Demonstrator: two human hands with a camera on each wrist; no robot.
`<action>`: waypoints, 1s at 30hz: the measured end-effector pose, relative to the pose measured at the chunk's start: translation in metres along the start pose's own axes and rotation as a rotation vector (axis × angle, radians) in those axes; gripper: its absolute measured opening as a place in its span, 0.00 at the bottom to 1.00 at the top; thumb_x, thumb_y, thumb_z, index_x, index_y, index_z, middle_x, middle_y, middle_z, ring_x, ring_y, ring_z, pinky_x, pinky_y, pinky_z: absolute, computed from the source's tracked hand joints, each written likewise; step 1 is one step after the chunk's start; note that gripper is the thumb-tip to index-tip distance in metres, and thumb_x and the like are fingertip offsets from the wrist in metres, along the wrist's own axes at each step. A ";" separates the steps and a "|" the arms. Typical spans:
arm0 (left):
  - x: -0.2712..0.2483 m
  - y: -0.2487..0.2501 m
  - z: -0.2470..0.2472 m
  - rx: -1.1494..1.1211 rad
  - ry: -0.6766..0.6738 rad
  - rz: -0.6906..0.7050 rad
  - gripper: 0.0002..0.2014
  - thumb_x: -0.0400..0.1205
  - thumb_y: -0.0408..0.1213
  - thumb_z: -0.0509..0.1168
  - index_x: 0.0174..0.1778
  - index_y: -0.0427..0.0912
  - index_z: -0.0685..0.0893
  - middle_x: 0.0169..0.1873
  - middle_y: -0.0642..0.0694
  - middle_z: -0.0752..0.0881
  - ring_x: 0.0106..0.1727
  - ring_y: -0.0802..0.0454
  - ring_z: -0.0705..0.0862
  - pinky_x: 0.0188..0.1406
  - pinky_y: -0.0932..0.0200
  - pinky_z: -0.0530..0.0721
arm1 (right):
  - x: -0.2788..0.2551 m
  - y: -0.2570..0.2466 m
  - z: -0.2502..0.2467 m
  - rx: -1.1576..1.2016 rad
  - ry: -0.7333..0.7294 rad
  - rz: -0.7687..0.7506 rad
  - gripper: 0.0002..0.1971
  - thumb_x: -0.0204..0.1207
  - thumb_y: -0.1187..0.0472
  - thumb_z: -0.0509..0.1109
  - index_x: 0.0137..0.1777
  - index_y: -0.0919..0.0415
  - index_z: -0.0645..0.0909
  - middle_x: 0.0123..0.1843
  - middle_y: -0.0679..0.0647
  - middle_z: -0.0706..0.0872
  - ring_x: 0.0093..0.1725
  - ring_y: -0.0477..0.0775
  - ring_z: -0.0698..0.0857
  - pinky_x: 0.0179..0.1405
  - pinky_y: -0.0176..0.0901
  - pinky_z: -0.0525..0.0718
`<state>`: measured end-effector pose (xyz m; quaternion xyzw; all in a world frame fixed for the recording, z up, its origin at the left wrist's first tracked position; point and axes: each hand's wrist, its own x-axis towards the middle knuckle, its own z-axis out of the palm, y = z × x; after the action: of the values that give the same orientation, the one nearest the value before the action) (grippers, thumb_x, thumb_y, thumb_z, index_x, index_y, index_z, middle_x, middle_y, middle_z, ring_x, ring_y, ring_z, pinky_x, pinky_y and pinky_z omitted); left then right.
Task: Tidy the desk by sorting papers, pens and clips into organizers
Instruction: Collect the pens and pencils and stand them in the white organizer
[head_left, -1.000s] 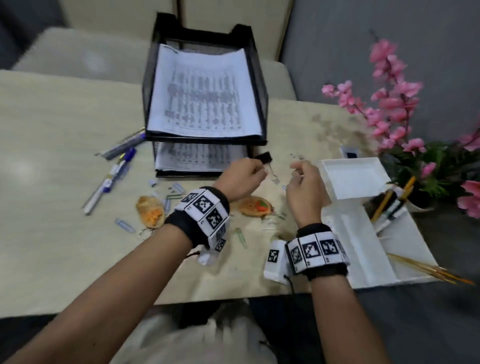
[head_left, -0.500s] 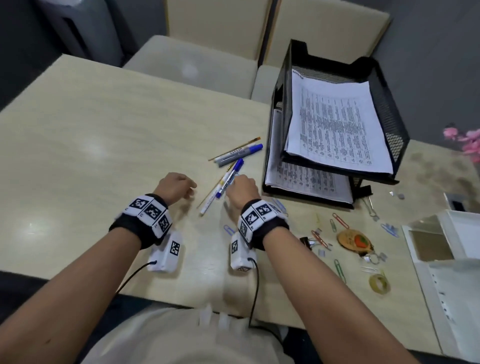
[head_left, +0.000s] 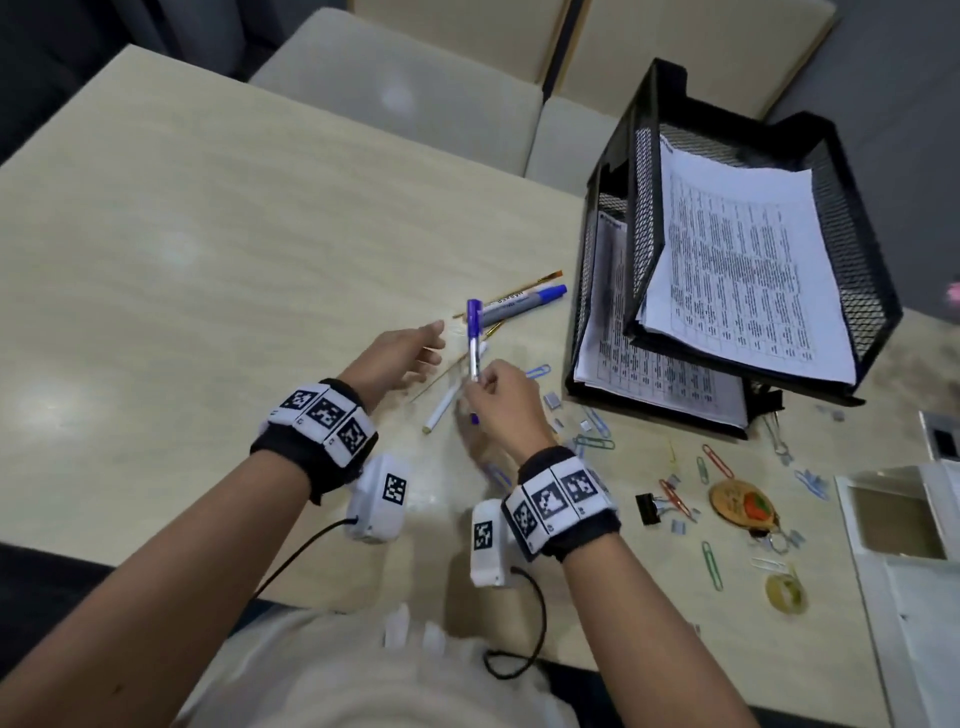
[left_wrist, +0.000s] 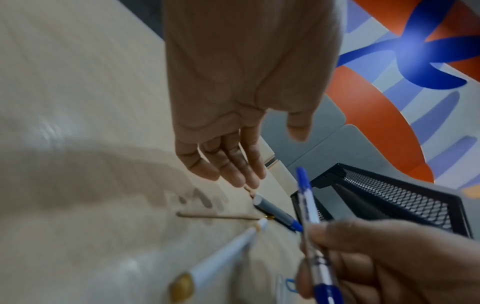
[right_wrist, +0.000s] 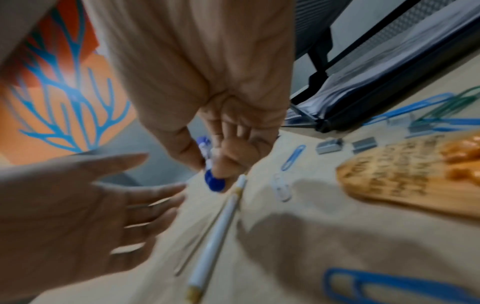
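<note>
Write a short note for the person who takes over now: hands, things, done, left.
Right hand pinches a blue pen, lifted upright. Left hand is open, empty, above the desk.
On the desk: white pen, marker, brushes, scattered clips.
Done: papers lie in the black tray.
Left: all pens and clips to the organizers.

From the head we look steeply down on the desk (head_left: 182, 260), arms entering at 6 o'clock. Our wrist cameras sit close, facing along the fingers. All three share the blue pen (head_left: 473, 332).
</note>
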<state>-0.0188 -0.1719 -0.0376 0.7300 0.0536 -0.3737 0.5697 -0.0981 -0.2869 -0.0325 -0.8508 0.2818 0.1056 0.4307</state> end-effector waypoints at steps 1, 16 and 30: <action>0.002 0.002 0.003 0.018 -0.023 0.009 0.15 0.83 0.51 0.57 0.47 0.44 0.82 0.38 0.51 0.81 0.38 0.56 0.78 0.37 0.63 0.73 | -0.003 -0.005 0.004 -0.011 -0.050 -0.055 0.13 0.78 0.61 0.64 0.31 0.54 0.70 0.32 0.50 0.77 0.35 0.52 0.76 0.33 0.43 0.71; 0.000 -0.017 -0.015 -0.207 0.075 -0.068 0.08 0.84 0.28 0.53 0.41 0.38 0.74 0.29 0.43 0.72 0.28 0.50 0.72 0.28 0.60 0.75 | -0.002 -0.001 0.016 -0.196 -0.011 0.207 0.13 0.77 0.60 0.62 0.55 0.68 0.79 0.58 0.65 0.83 0.54 0.65 0.82 0.44 0.45 0.76; 0.011 0.028 -0.013 -0.384 0.053 0.086 0.12 0.87 0.41 0.54 0.40 0.41 0.70 0.21 0.42 0.84 0.18 0.55 0.84 0.25 0.63 0.86 | 0.071 -0.022 -0.028 -0.036 0.197 0.100 0.12 0.82 0.62 0.55 0.56 0.64 0.78 0.56 0.63 0.84 0.54 0.62 0.83 0.50 0.49 0.79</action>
<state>0.0094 -0.1738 -0.0213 0.6192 0.1076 -0.3125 0.7123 -0.0290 -0.3261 -0.0306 -0.8497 0.3628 0.0480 0.3797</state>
